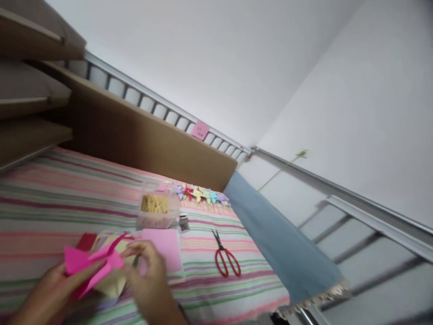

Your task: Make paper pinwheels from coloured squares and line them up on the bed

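My left hand [50,289] and my right hand [149,275] both grip a folded piece of bright pink paper [91,264] above a striped cloth [50,203]. The left hand pinches its left part, the right hand's fingers close on its right end. Beneath it lie a pale yellow sheet [113,282], a red sheet [86,241] and a light pink square sheet [165,248]. The view is tilted and slightly blurred.
Red-handled scissors [226,259] lie on the cloth to the right. A clear plastic box [157,210] with yellow pieces stands behind the papers. A row of coloured paper pinwheels [199,194] lines a brown board [135,140]. A blue cloth [280,239] hangs at the right edge.
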`<control>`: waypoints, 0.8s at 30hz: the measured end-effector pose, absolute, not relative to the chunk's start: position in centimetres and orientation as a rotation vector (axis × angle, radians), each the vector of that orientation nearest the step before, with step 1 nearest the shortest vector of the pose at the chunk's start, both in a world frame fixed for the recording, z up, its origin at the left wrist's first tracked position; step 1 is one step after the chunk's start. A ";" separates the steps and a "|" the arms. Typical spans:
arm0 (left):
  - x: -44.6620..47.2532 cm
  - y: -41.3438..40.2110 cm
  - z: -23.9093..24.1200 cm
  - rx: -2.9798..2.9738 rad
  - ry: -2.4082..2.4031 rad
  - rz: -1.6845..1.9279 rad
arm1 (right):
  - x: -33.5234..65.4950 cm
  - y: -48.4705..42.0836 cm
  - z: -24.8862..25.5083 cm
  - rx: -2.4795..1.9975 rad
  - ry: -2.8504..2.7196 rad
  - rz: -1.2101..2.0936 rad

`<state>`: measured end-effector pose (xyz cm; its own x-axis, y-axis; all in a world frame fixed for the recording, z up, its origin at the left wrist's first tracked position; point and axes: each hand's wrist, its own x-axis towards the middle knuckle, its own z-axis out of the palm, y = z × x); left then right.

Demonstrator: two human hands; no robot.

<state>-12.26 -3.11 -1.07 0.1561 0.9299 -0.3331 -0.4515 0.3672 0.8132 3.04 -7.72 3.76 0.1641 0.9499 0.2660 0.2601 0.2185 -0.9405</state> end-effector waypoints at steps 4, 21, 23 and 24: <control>-14.6 -2.8 2.1 0.463 0.902 1.261 | 6.2 -6.9 1.9 -1.354 -1.252 0.812; -14.8 -1.5 1.2 0.301 0.804 1.460 | 9.1 -6.7 -0.5 -1.619 -1.429 0.667; -14.3 -1.5 1.4 0.282 0.771 1.441 | 9.9 -7.2 0.2 -1.645 -1.441 0.634; -14.0 -1.5 1.6 0.278 0.753 1.437 | 10.4 -7.5 0.6 -1.659 -1.446 0.614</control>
